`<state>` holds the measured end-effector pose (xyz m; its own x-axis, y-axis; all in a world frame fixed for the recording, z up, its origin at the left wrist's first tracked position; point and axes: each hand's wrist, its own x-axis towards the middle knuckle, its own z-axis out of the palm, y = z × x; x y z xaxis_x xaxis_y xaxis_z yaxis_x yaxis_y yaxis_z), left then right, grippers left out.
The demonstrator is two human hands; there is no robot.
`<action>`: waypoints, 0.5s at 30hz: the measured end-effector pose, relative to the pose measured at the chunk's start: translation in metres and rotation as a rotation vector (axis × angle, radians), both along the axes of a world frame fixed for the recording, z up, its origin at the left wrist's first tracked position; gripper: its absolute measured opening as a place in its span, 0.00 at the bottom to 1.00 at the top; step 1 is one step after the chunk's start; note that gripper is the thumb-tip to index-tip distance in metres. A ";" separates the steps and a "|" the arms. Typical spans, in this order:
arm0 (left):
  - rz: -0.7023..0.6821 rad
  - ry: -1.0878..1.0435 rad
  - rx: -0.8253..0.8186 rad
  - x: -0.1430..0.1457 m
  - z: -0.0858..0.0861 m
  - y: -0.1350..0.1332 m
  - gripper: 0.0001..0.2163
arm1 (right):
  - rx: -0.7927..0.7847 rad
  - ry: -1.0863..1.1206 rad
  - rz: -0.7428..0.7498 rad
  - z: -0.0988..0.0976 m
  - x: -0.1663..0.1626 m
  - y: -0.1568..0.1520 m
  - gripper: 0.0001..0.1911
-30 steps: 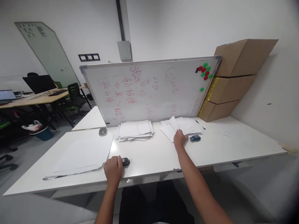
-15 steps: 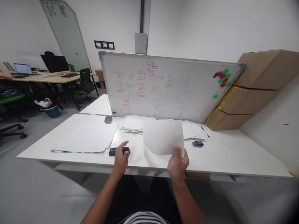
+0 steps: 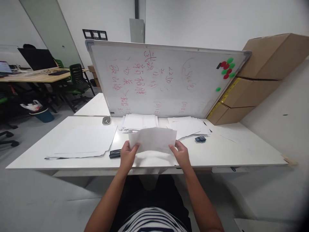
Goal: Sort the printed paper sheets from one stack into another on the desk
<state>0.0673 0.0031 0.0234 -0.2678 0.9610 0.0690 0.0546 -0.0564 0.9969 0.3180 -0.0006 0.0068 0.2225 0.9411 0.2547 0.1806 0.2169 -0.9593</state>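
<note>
A white sheet of paper (image 3: 152,140) is held up above the front of the desk, bowed slightly between my hands. My left hand (image 3: 128,154) pinches its left edge with the thumb on the near face. At the right edge, my right hand (image 3: 180,152) grips it the same way. I cannot tell whether it is one sheet or several. Just left of my left hand lies a black stapler-like object (image 3: 115,153), partly covered by that hand. Behind the held paper sits a stack of papers (image 3: 140,121), and to its right a looser pile of sheets (image 3: 188,125).
Large white sheets (image 3: 82,140) lie on the left of the white desk (image 3: 241,149). A whiteboard (image 3: 154,80) with red writing leans at the back, beside stacked cardboard boxes (image 3: 256,90). A small dark packet (image 3: 200,139) lies right; a grey oval object (image 3: 106,120) sits back left.
My left hand has come from over the black object to the paper's left edge. The paper has moved left and lower, now held by both hands. The camera view has shifted.
</note>
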 end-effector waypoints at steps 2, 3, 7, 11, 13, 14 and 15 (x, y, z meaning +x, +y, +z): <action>0.012 0.126 0.013 0.005 -0.005 0.011 0.18 | -0.006 -0.020 0.065 0.002 0.007 0.025 0.19; -0.001 0.168 0.026 0.008 -0.007 0.016 0.17 | -0.002 -0.001 0.077 0.000 0.008 0.037 0.19; -0.032 0.305 0.090 0.017 -0.020 0.026 0.17 | 0.039 0.096 0.015 -0.018 -0.006 0.060 0.21; -0.060 0.524 0.186 0.019 -0.038 0.025 0.19 | 0.005 -0.013 -0.059 -0.040 -0.023 0.052 0.20; -0.084 0.600 0.254 0.019 -0.047 0.025 0.18 | -0.006 -0.119 -0.063 -0.046 -0.025 0.049 0.18; -0.084 0.616 0.272 0.019 -0.050 0.025 0.18 | -0.006 -0.152 -0.065 -0.048 -0.025 0.048 0.18; -0.079 0.619 0.278 0.020 -0.053 0.025 0.18 | -0.007 -0.163 -0.076 -0.050 -0.024 0.049 0.17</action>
<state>0.0869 0.0284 -0.0295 -0.0293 0.9006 0.4336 0.5953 -0.3327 0.7314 0.2942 0.0481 -0.0430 0.2494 0.9249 0.2868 0.3495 0.1903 -0.9174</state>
